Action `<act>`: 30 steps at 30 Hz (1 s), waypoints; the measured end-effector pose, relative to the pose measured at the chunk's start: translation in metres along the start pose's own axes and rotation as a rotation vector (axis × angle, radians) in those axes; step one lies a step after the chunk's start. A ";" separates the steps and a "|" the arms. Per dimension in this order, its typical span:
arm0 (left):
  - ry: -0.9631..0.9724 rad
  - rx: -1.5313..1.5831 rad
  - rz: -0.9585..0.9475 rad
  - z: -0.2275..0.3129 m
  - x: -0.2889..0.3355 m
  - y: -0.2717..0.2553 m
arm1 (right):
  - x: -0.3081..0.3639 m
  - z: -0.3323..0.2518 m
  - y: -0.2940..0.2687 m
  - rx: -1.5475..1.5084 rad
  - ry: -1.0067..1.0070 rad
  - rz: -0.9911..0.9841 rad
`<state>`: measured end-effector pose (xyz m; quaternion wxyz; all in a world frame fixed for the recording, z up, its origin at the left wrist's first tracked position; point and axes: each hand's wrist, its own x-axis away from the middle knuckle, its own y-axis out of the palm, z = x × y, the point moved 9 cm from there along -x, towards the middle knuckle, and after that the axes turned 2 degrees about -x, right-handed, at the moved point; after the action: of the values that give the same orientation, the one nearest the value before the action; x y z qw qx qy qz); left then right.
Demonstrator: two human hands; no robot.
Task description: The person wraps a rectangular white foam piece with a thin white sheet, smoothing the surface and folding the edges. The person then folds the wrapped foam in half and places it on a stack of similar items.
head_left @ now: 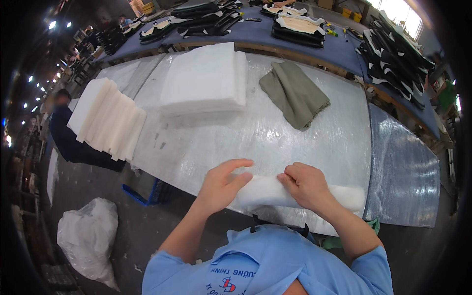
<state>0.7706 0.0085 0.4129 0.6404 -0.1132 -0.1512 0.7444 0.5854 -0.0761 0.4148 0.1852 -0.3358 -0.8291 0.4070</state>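
Observation:
A long white piece of soft padding, rolled or folded into a strip, lies along the near edge of the plastic-covered table. My right hand is closed, thumb pressed against curled fingers, on the upper side of the padding. At the strip's left end is my left hand, its thumb and fingers apart. Those fingers are slightly blurred, and nothing shows between them. Beyond my hands sits a thick stack of white padding sheets. An olive-green cloth lies folded to the right of that stack.
Another padding stack overhangs the table's left side, beside a person in dark clothes. A blue crate and a white plastic bag are on the floor. Black upholstered pieces are piled on the blue far table.

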 end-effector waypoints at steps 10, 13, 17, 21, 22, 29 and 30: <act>0.291 -0.357 0.276 0.006 0.038 0.011 | -0.002 -0.009 -0.005 0.053 -0.123 0.088; 0.174 -0.113 0.206 -0.004 0.027 0.010 | 0.000 -0.011 -0.008 0.007 -0.169 0.119; 0.091 -0.082 0.082 -0.010 0.015 0.008 | -0.004 -0.037 -0.016 -0.122 -0.297 0.138; -0.005 -0.012 -0.037 -0.021 0.007 0.012 | -0.014 -0.052 0.006 -0.044 -0.383 0.068; -0.027 0.058 -0.045 -0.028 0.006 0.012 | -0.016 -0.051 0.009 -0.066 -0.374 0.068; 0.127 0.110 0.013 -0.021 0.007 0.012 | -0.018 -0.040 0.016 -0.242 -0.237 0.082; 0.051 0.120 0.015 -0.029 0.007 0.014 | -0.018 -0.042 0.016 -0.252 -0.220 0.084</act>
<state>0.7672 0.0159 0.3808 0.6442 -0.0948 -0.0891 0.7537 0.6288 -0.0587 0.4265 0.0325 -0.3441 -0.8740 0.3416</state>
